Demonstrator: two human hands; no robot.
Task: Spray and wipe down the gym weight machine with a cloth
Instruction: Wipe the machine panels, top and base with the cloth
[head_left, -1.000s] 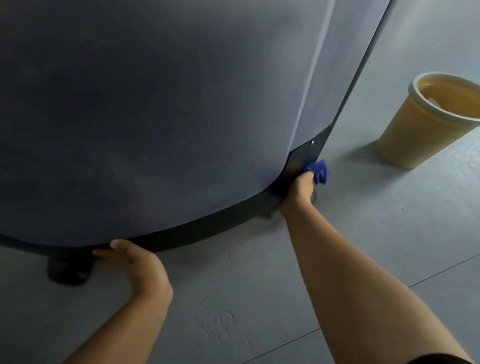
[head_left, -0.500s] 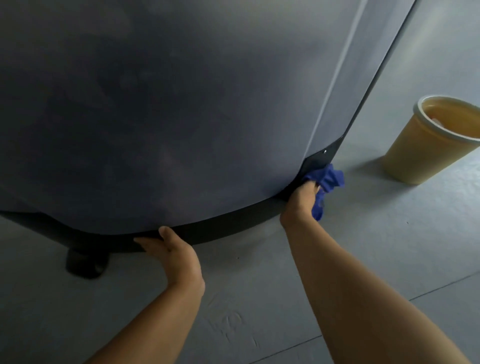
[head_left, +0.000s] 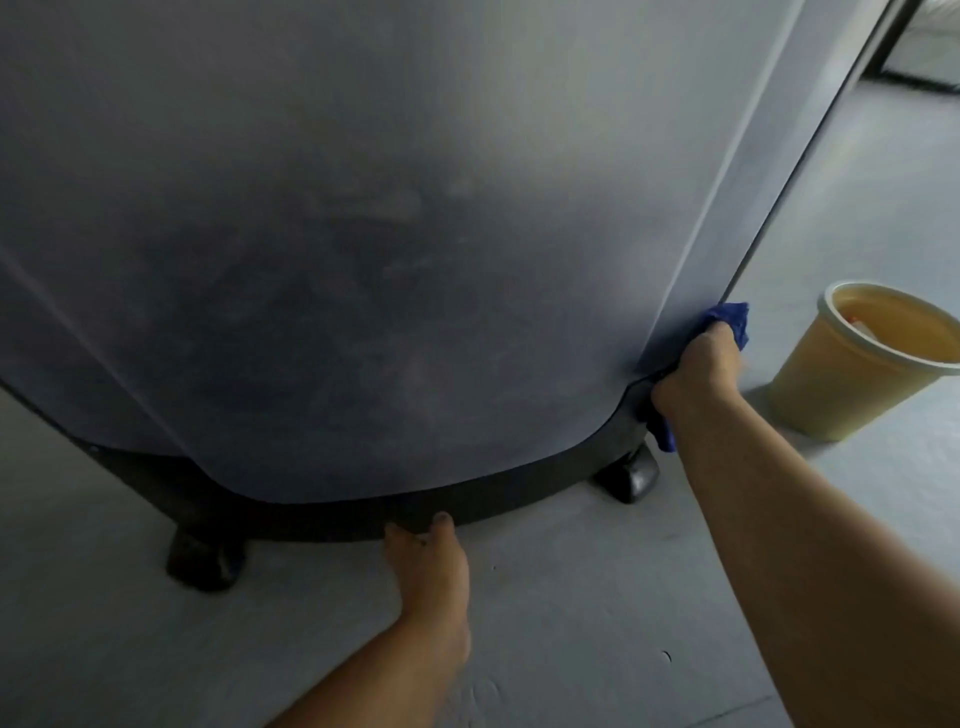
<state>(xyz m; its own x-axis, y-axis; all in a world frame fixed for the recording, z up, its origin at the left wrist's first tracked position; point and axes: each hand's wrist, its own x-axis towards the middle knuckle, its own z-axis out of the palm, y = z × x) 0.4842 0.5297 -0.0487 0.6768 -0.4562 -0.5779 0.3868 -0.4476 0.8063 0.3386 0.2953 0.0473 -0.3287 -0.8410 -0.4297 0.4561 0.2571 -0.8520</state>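
Note:
The weight machine's grey shroud (head_left: 395, 218) fills most of the view, with a black base rim (head_left: 498, 499) along its bottom. My right hand (head_left: 698, 371) is shut on a blue cloth (head_left: 730, 316) and presses it against the shroud's right corner, just above the rim. Part of the cloth hangs below the hand. My left hand (head_left: 428, 564) rests on the floor with its fingertips touching the black rim at the middle; it holds nothing. No spray bottle is in view.
A yellow bucket (head_left: 852, 374) stands on the grey floor (head_left: 597, 613) to the right of the machine. Two black feet (head_left: 628, 475) (head_left: 202, 564) hold the base off the floor. A doorway shows at the top right.
My right hand has carried the cloth up from the black rim onto the grey corner. My left hand has slid right along the rim. The view has tilted, showing both feet.

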